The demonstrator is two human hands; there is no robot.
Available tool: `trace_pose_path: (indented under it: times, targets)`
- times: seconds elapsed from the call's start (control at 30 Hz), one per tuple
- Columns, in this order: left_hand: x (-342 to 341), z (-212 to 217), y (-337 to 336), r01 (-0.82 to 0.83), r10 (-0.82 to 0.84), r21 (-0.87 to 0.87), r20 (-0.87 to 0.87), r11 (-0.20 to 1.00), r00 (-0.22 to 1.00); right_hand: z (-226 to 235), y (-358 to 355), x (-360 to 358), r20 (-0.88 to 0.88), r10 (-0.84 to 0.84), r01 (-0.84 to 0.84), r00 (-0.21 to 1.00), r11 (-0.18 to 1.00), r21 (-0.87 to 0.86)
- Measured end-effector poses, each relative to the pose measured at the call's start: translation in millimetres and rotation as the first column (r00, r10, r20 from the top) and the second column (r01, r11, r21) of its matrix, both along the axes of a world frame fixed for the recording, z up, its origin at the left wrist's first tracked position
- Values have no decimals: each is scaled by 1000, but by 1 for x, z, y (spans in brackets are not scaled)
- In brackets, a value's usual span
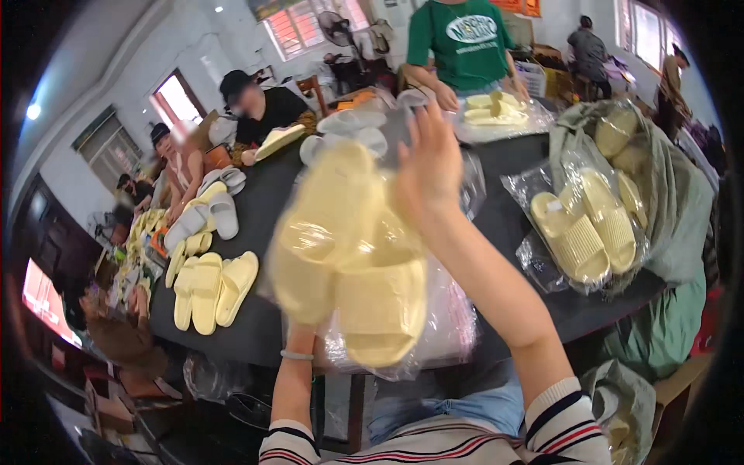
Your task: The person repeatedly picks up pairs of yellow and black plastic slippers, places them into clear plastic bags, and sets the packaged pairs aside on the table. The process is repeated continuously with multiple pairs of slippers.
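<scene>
A pair of pale yellow slippers [381, 306] in a clear plastic bag [403, 360] is raised above the near side of the table, blurred by motion. My left forearm [297, 360] goes up behind them; that hand is hidden by the slippers and appears to hold the bagged pair from behind. To the right of the bag's upper part is my right hand [432, 167], smeared a little, its fingers stretched upward and apart with nothing visible in them. Pink-tinted clear bags [453, 325] lie beneath the raised pair.
On the dark table [263, 298], loose yellow slippers [205, 291] and grey slippers [225, 215] lie left. Bagged yellow slippers [593, 229] lie right, beside a grey-green sack [666, 194]. Across the table, a person in green [457, 46] stands near another bagged pair [496, 108]; others sit left.
</scene>
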State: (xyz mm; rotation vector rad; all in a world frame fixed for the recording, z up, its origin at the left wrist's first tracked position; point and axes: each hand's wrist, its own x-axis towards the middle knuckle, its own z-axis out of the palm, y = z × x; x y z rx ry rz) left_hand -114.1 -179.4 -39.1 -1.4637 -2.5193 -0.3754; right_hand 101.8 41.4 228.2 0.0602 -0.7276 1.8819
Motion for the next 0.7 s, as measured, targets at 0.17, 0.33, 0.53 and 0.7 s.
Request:
trace_pose_path:
  times: [0.17,0.33,0.53,0.7]
  targets:
    - [16,20,4,-84,83,-4,-141,996,987,-145,22,25,384,-42,110,922,982,-156]
    - [31,34,-4,-115,118,32,-96,993,988,-194,46,63,708,-79,-238,702,910,338]
    - [23,37,-9,42,-33,273,-37,961,999,-217,71,78,719,-539,-498,439,521,694]
    - [7,25,-38,-108,-359,531,696,841,622,-221,69,85,700,-520,-445,489,541,714]
